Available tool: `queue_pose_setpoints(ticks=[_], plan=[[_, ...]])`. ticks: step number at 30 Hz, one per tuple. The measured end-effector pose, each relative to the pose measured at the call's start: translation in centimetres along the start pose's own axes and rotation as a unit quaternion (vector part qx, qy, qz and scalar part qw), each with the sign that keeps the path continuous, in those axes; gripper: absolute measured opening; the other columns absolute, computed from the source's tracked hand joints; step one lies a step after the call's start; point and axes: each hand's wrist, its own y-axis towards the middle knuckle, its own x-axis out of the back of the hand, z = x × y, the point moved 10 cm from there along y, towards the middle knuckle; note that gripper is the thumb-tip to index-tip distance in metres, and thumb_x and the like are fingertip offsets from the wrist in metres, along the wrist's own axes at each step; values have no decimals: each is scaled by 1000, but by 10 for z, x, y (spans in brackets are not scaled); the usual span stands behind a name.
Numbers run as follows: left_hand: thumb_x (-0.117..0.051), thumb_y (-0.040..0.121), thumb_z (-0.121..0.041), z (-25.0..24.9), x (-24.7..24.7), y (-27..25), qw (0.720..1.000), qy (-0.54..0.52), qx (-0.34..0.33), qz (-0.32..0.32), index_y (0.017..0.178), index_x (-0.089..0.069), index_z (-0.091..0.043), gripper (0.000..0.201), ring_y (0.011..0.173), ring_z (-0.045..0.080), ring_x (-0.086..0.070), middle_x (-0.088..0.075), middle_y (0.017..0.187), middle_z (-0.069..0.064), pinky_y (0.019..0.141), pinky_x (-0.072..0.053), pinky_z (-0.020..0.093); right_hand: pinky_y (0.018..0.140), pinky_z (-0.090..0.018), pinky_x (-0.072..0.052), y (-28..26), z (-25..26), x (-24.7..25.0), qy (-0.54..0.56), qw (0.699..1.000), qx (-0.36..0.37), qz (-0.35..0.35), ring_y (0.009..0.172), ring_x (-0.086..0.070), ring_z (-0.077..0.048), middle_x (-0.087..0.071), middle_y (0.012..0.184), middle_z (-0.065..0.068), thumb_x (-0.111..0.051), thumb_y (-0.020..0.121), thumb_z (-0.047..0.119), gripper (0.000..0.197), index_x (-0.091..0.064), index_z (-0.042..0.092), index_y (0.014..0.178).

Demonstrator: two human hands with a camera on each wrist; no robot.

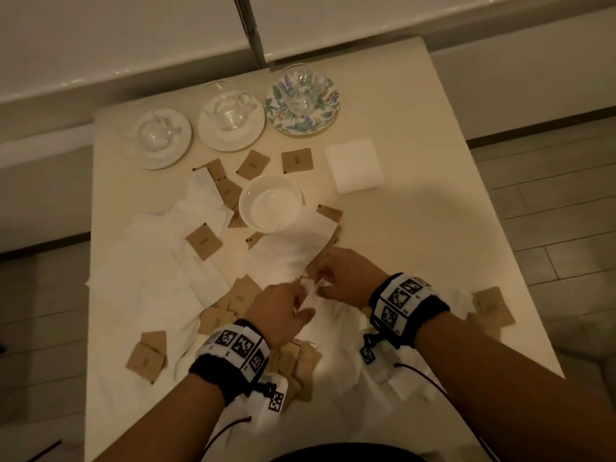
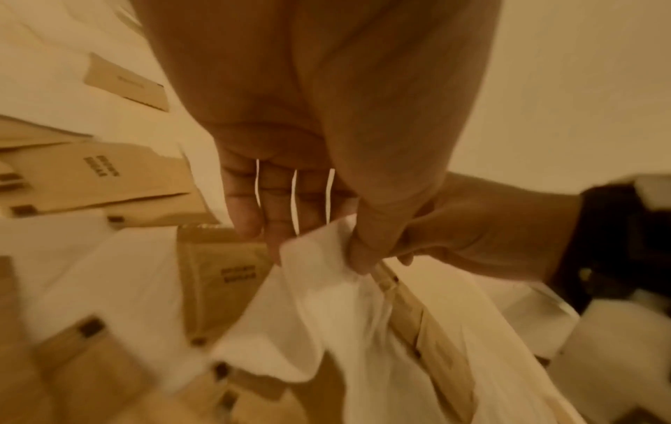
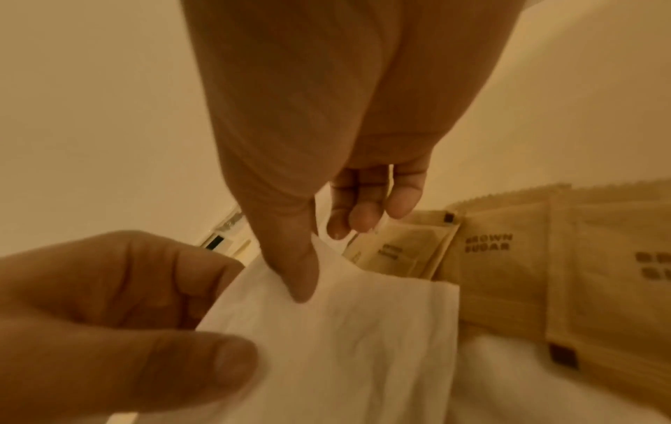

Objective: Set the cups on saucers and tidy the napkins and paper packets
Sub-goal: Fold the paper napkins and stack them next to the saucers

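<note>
Fingers [image 3: 298, 275] of both hands pinching soft white napkin [image 3: 345, 344]

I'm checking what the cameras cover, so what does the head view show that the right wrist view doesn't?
Head view only: three glass cups on saucers, an empty bowl, a folded napkin and the whole table.

Right wrist view only: "BROWN SUGAR" readable on the packets.

Both: left hand and right hand pinching one white napkin, brown packets around.
</note>
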Motion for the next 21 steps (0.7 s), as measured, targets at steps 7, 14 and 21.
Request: queue_pose_setpoints(ticks=[7,14,21], plan=[[-59,95,-28,-41,75,9,991,-75,-76,-77,80,-55,-28,15,69,8,-53,-57,74,-9,60,-37,23,90,-28,-46,-12,-17,67,159,980,-59,-100,103,-58,-13,-65,108,0,-78,76,21,24,-67,17,96],[-60,94,-25,-104,150,26,980,-16,-165,-112,82,-60,-20,13,67,9,-52,-57,72,-9,58,-37,25,80,-29,-49,-6,47,140,55,988,37,-142,91,-62,-15,-68,97,3,-82,70,17,33,-68,18,100],[-69,89,-32,-106,190,25,974,65,-170,-131,91,-77,-19,15,74,14,-60,-68,79,-3,69,-49,32,74,-28,-47,-17,28,174,-2,991,-26,-133,83,-60,-10,-71,92,4,-76,82,16,15,-77,22,97]])
